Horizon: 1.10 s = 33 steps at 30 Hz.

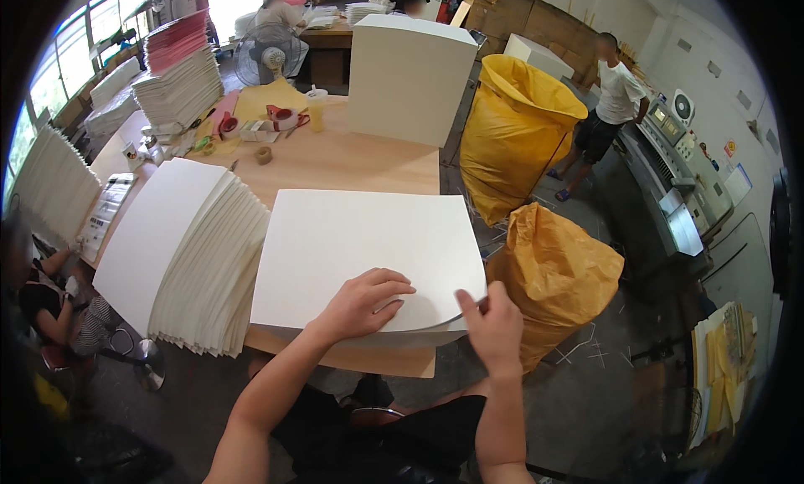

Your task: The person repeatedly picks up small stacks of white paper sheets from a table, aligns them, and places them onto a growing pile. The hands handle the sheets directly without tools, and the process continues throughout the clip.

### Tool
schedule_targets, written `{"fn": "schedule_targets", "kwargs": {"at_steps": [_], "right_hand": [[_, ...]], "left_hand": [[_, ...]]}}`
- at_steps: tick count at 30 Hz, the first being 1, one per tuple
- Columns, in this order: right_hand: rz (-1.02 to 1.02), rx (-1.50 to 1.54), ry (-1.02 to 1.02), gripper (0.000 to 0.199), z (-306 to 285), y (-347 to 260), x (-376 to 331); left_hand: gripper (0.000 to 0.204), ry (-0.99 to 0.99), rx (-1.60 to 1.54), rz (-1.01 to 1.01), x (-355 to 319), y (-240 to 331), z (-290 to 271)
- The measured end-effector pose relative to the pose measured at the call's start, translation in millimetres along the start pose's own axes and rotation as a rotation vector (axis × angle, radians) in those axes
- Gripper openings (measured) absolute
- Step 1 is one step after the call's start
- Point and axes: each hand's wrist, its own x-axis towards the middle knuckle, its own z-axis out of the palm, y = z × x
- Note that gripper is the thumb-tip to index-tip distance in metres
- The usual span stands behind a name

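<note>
White sheet stack (360,249): on table (352,162), near edge. Left hand (362,304): fingers spread, flat on top sheet. Right hand (492,325): pinching stack's right corner. Fanned white sheet pile (188,258): left of stack.

I count two yellow sacks (515,124) (557,270), two white paper stacks (368,258) (188,254) on the table, one desk fan (270,55).

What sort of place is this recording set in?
Probably a paper or print-finishing workshop: fanned stacks of white sheets cover the wooden table, yellow sacks stand beside it, and a cutting machine lines the wall.
</note>
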Motion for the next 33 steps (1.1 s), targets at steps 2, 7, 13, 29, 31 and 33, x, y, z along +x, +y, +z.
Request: {"fn": "schedule_targets", "kwargs": {"at_steps": [2, 7, 13, 29, 31, 33], "right_hand": [[-0.131, -0.112, 0.065, 0.047, 26, 3, 2], [0.385, 1.165, -0.095, 0.027, 17, 1, 16], [0.352, 1.116, -0.123, 0.029, 13, 4, 20], [0.369, 1.108, -0.144, 0.032, 16, -7, 21], [0.386, 1.117, -0.146, 0.032, 14, -10, 21], [0.383, 1.118, -0.141, 0.029, 14, -9, 22]], "left_hand": [[0.032, -0.012, -0.040, -0.039, -1, -2, 0], [0.049, -0.051, -0.030, 0.046, -2, 0, -9], [0.056, -0.100, -0.214, -0.050, -4, -4, -9], [0.037, -0.083, -0.092, 0.020, -2, 4, -11], [0.040, -0.075, -0.097, 0.044, -1, 4, -10], [0.046, -0.086, -0.117, 0.052, -3, -3, -9]]}}
